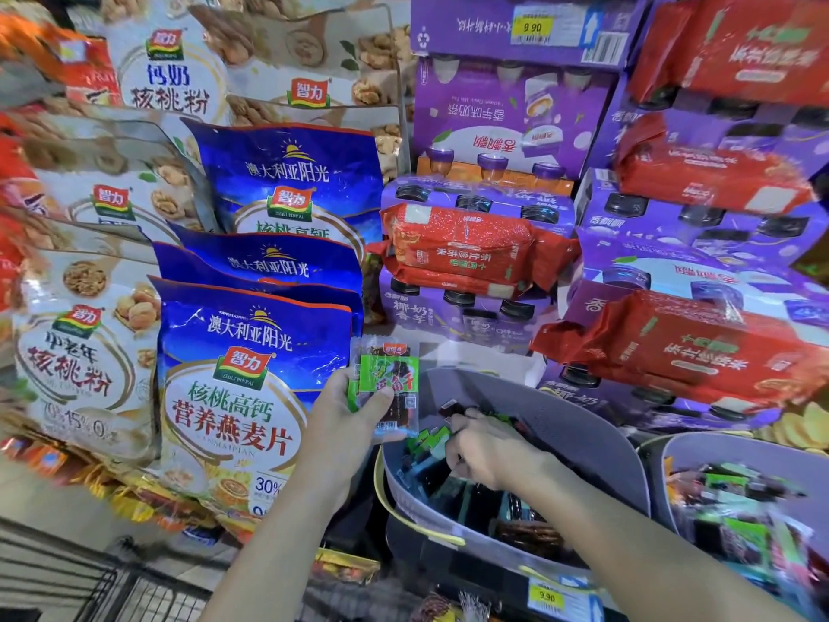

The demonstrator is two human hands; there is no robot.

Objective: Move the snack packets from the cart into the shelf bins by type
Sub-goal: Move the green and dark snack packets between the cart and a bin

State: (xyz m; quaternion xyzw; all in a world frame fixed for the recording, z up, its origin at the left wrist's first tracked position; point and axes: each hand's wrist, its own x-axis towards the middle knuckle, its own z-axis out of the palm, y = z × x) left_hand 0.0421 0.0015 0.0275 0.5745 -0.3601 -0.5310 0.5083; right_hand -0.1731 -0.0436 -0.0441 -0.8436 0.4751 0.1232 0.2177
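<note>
My left hand [347, 408] grips a small stack of green-and-clear snack packets [389, 379], held just left of the grey shelf bin [578, 424]. My right hand [486, 446] reaches into that bin among several green and dark packets [430, 442]; its fingers are curled down into the pile, and what they hold is hidden. A second grey bin [686, 460] at the right holds mixed small packets [735, 509]. The black wire cart [80, 585] shows at the bottom left.
Large blue oatmeal bags [251, 352] and white walnut-powder bags [76, 352] stand at the left. Purple drink multipacks [466, 316] and red rice bags [471, 249] are stacked behind the bins. A yellow 9.90 price tag [546, 597] sits on the shelf edge below.
</note>
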